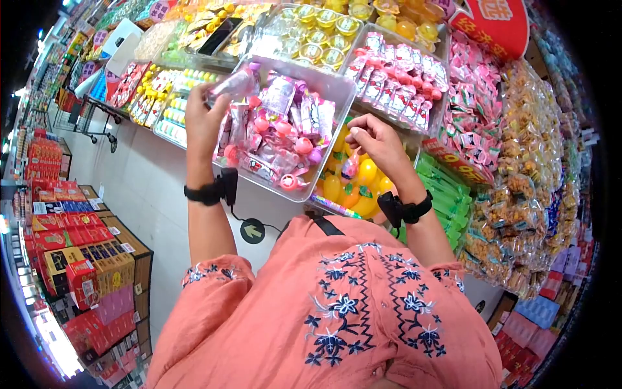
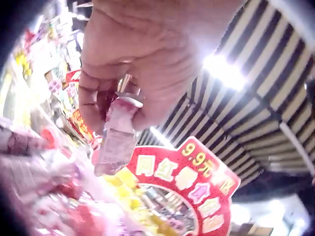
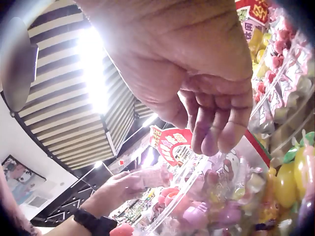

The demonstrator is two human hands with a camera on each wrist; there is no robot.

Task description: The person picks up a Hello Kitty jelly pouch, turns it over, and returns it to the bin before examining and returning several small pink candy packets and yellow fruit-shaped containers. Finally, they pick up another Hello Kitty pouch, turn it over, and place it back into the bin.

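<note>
In the head view, the left hand (image 1: pixel 204 120) pinches a clear packet (image 1: pixel 238 83) above the far-left corner of a plastic tub (image 1: pixel 272 186) filled with pink-and-purple packets (image 1: pixel 283 127). The right hand (image 1: pixel 382 146) hangs beside the tub, over yellow fruit-shaped containers (image 1: pixel 367 172), its fingers loosely bent and nothing plainly held. The step looks like lifting one packet for a look; a light grip and enough height to clear its neighbours should serve best. The red sign (image 1: pixel 492 29) reads 经济实 in part, and a red price strip (image 1: pixel 459 161) shows 9.9.

In the left wrist view, thumb and fingers are clamped on the packet near its upper end, so its body hangs free. Turning the wrist slightly would likely bring its printed face round; that print is too blurred to read. A red arched sign (image 2: pixel 216 194) behind shows 9.9元 and 网红.

In the right wrist view, the right fingers curl loosely above the tub's packets; whether they touch any, I cannot tell. A purple label (image 3: pixel 252 32) reads 休闲.
</note>
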